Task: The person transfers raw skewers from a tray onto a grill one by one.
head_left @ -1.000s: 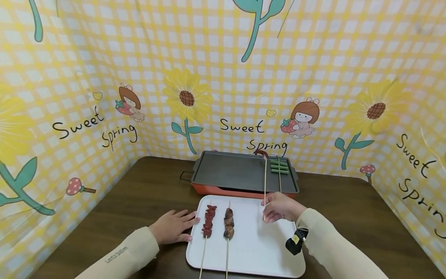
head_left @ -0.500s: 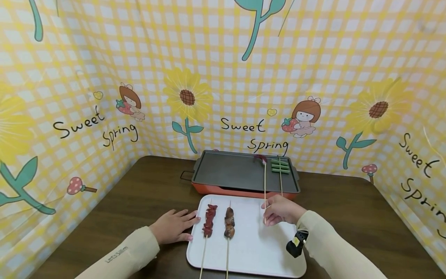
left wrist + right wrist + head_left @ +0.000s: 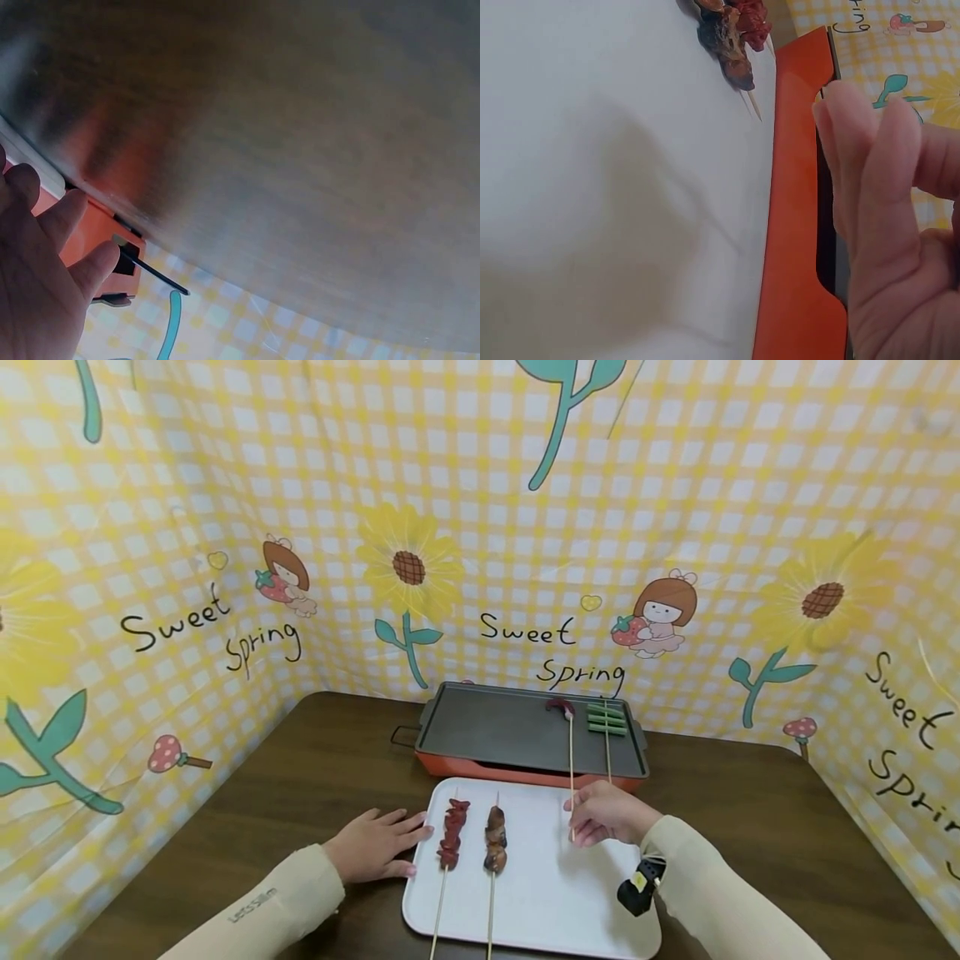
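My right hand (image 3: 609, 812) pinches the lower part of a wooden skewer (image 3: 572, 752) above the white tray. On the skewer's far end is a curled, dark purplish-red piece of food (image 3: 558, 706), which appears to lie on the grey griddle (image 3: 495, 727). To its right, a skewer of green vegetable pieces (image 3: 607, 719) lies on the same griddle. My left hand (image 3: 378, 846) rests with spread, straight fingers at the left edge of the white tray (image 3: 570, 902). On that tray lie a skewer of red meat (image 3: 452, 835) and a skewer of brown pieces (image 3: 495, 841).
The griddle has an orange-red base (image 3: 465, 768) and a wire handle (image 3: 405, 737) on its left. Dark wooden table (image 3: 277, 793) surrounds the tray. A yellow checked cloth (image 3: 480, 527) hangs behind and at both sides.
The purplish-red end of the skewer has come down slightly, from over the griddle's back edge onto its surface. My right hand has shifted a little; my left hand stays put.
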A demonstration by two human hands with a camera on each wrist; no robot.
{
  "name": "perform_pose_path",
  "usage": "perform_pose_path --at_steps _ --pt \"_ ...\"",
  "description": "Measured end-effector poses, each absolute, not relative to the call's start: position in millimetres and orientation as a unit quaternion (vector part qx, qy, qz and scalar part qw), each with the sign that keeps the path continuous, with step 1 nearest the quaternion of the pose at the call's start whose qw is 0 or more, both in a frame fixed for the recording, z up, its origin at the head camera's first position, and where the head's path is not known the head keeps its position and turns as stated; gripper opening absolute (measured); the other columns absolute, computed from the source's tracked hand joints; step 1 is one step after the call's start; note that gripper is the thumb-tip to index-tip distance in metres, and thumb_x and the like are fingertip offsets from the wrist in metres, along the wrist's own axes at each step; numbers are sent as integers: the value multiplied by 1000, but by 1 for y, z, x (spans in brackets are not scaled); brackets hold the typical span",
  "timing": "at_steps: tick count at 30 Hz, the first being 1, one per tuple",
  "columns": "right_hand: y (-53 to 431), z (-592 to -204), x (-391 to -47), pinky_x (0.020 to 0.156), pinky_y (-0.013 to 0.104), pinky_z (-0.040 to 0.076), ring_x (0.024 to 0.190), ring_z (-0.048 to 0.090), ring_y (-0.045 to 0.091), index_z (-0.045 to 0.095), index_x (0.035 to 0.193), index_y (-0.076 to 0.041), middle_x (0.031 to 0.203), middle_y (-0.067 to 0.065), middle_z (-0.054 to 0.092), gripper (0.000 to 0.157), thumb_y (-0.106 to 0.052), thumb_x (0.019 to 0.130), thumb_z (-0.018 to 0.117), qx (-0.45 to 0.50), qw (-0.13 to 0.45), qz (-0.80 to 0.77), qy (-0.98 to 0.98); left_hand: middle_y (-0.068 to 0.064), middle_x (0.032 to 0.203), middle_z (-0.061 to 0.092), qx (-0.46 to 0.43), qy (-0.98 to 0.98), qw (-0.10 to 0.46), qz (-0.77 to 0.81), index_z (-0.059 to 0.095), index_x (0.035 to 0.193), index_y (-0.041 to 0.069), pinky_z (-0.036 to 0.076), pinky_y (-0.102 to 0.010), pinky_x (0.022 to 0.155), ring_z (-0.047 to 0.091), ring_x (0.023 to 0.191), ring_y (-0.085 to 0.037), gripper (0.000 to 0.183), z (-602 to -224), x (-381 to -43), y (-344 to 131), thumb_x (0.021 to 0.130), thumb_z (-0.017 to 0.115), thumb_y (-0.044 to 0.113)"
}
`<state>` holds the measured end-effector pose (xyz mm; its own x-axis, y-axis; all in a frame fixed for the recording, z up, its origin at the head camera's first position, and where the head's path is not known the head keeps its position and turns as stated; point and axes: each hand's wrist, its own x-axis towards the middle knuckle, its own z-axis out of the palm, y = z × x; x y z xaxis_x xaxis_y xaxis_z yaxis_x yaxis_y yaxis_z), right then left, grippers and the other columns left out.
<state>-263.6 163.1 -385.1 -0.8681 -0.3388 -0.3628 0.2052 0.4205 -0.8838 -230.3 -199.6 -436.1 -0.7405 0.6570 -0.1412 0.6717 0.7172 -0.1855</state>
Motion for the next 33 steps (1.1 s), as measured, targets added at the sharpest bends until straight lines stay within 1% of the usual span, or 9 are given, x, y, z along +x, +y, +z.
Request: perform_pose_path --at_steps 8,11,15,18,21,24,27,30,33 --pt "173 -391 -261 52 22 52 50 60 8 58 109 14 64 5 63 23 -1 92 55 -20 233 -549 802 -3 147 44 358 926 41 -109 48 143 20 42 -49 94 48 127 -30 63 -435 -230 -199 93 43 58" --pt "176 -392 -257 52 22 52 51 61 9 58 111 14 64 6 63 26 -6 95 54 -6 221 -551 805 -3 146 45 357 927 41 -107 48 143 20 42 -49 94 48 127 -30 63 -434 -229 -199 93 44 58" --pt "180 -394 -251 52 24 51 51 61 12 59 113 12 65 9 63 34 -17 98 51 26 211 -539 815 -3 146 45 355 928 43 -101 48 143 20 42 -50 94 48 127 -31 62 -433 -227 -198 93 45 57" --pt "186 -395 -243 49 23 49 48 59 11 61 111 11 64 9 63 40 -25 100 48 31 223 -524 822 -4 146 45 355 929 46 -96 49 143 20 42 -51 94 48 127 -31 62 -431 -226 -198 93 46 57" --pt "191 -395 -233 45 20 45 45 54 7 61 108 8 61 6 63 40 -29 100 49 3 245 -518 820 -4 145 46 354 929 46 -96 49 142 20 41 -51 95 48 127 -31 62 -431 -225 -198 93 47 56" --pt "193 -397 -221 43 17 40 43 50 3 60 105 6 59 3 62 34 -26 98 51 -44 271 -523 807 -4 145 46 354 929 42 -102 49 142 20 42 -51 94 50 125 -31 61 -432 -225 -198 93 47 56" --pt "191 -402 -208 42 16 39 43 48 2 61 101 4 59 2 61 23 -18 95 57 -85 289 -530 793 -3 146 45 354 928 38 -113 48 143 20 42 -50 93 50 124 -30 61 -433 -225 -197 93 46 56" --pt "182 -408 -195 42 16 39 43 48 2 61 96 2 58 2 60 13 -10 90 61 -112 298 -530 786 -3 147 43 350 928 34 -124 47 144 20 42 -49 94 50 125 -28 62 -433 -225 -197 94 45 55" --pt "167 -413 -184 42 17 43 44 52 4 62 92 -1 57 3 61 8 -6 86 65 -123 305 -524 786 -2 147 43 345 929 32 -129 47 143 19 41 -50 95 48 127 -28 61 -433 -225 -197 94 45 55"
